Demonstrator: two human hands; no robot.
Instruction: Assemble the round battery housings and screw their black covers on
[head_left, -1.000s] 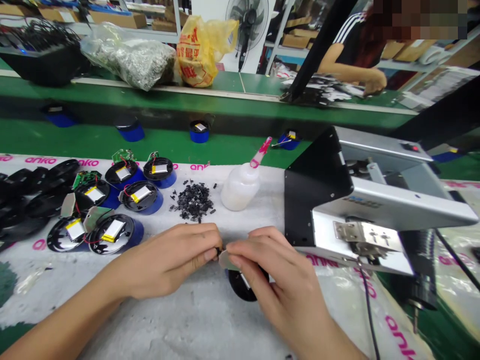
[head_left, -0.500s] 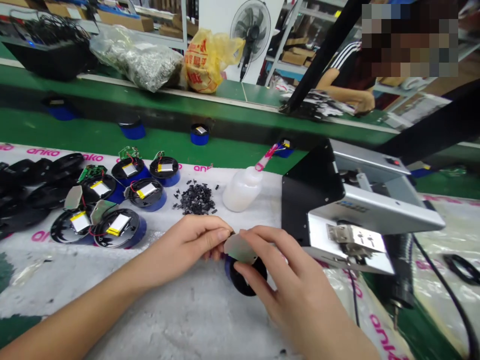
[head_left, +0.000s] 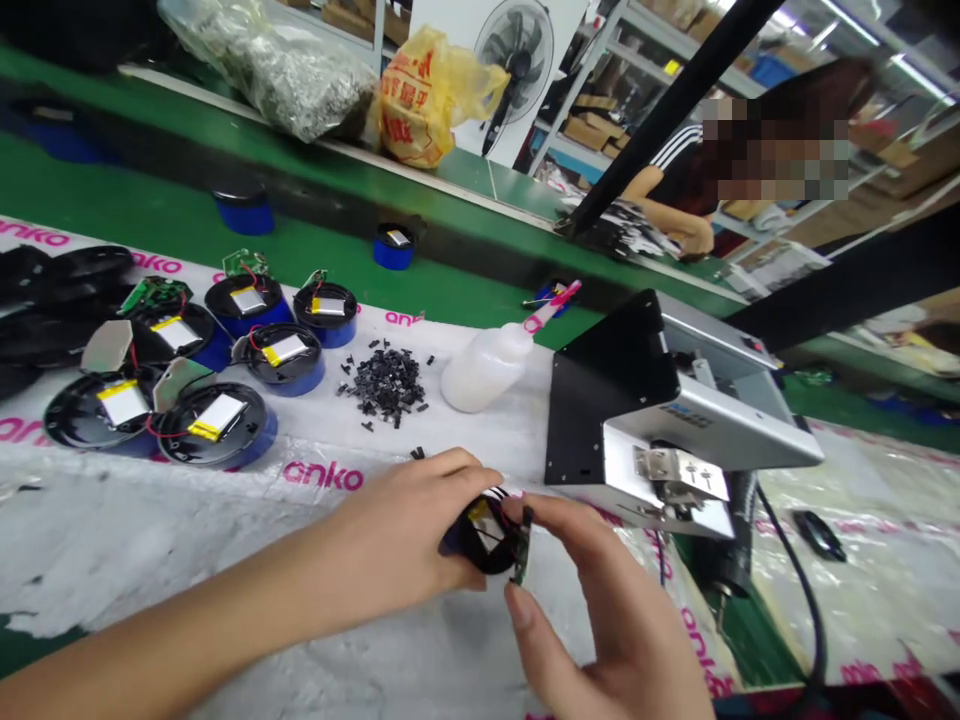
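My left hand (head_left: 427,530) is wrapped round a blue and black round housing (head_left: 469,545) with a battery (head_left: 486,525) inside. At the housing's right edge, my right hand (head_left: 600,600) has a small circuit board (head_left: 523,550) between thumb and fingers, its thin side toward me. Several similar blue housings (head_left: 225,425) with white and yellow batteries stand to the left, circuit boards hanging on red wires. Beyond my hands lies a pile of small black plastic pieces (head_left: 386,380). Beside the pile stands a white squeeze bottle (head_left: 484,370) with a pink tip.
On the right stands a silver and black machine (head_left: 675,420) with a cable (head_left: 802,600). Black round parts (head_left: 67,300) are heaped at far left. More blue housings (head_left: 394,247) sit on the green surface behind. A person (head_left: 675,200) works across the bench.
My left hand has moved from the board's edge to grip the housing. The board has swung from flat over the housing to upright at its right side, exposing the battery. The view has shifted.
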